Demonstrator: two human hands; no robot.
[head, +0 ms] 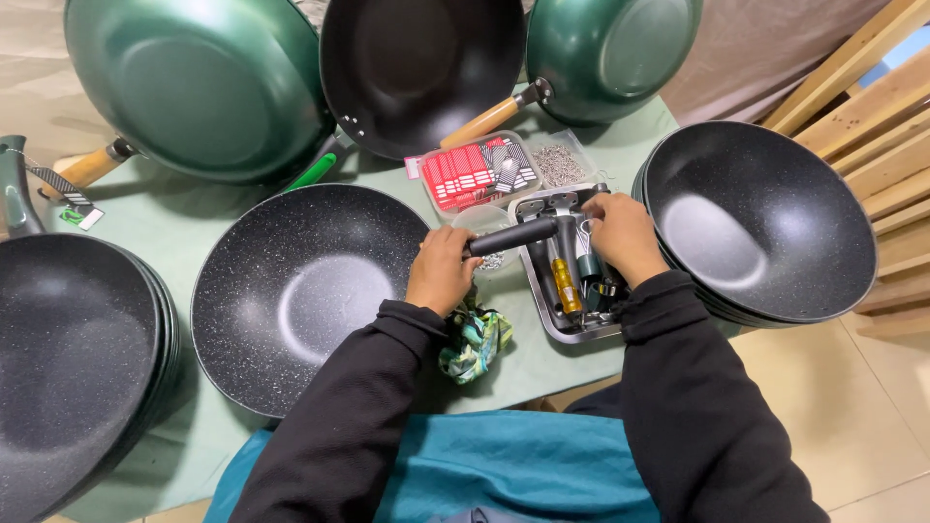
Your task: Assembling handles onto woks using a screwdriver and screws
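My left hand [441, 271] grips the near end of a long black pan handle [513, 235], held level above the table. At the handle's far end my right hand [620, 232] pinches its metal bracket over a shallow steel tray [544, 310]. The tray holds a yellow-handled tool [566, 286] and other small dark tools. A speckled black pan [300, 291] without a handle lies just left of my left hand. A crumpled green patterned cloth [475, 344] lies under my left wrist.
Stacked black speckled pans sit at right [765, 223] and at far left [73, 358]. Green pans [194, 87] lean at the back, some with wooden handles. A clear box of red tags [475, 174] and a box of screws [557, 165] lie behind the tray. Wooden slats [872, 107] stand at right.
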